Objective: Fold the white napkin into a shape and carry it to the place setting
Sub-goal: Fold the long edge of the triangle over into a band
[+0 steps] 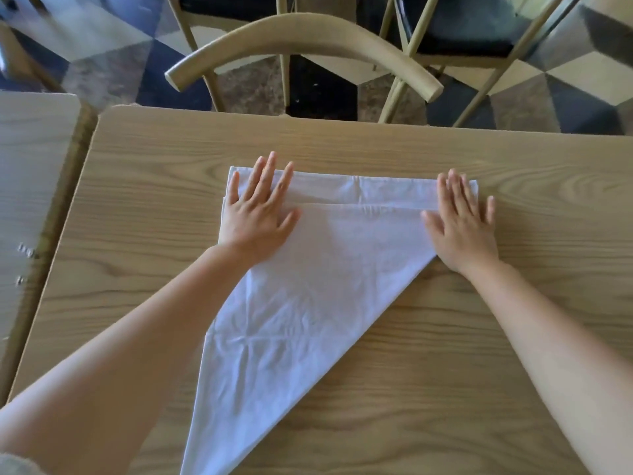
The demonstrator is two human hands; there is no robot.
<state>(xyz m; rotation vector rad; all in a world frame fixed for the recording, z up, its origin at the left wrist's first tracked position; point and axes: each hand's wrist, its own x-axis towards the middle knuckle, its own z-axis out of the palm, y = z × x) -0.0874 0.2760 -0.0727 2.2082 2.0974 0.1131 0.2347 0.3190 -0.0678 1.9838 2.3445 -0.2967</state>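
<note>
On the wooden tabletop (513,337) lies the white napkin (308,286), folded to a triangle whose point runs toward the near edge; its far edge is turned over into a narrow band; the left hand (257,214) presses flat on the band's left end, fingers spread, grasping nothing; the right hand (460,224) lies flat on the right end, palm down, partly on the cloth and partly on the wood; beyond the far edge stands a chair (301,36) with a curved back.
</note>
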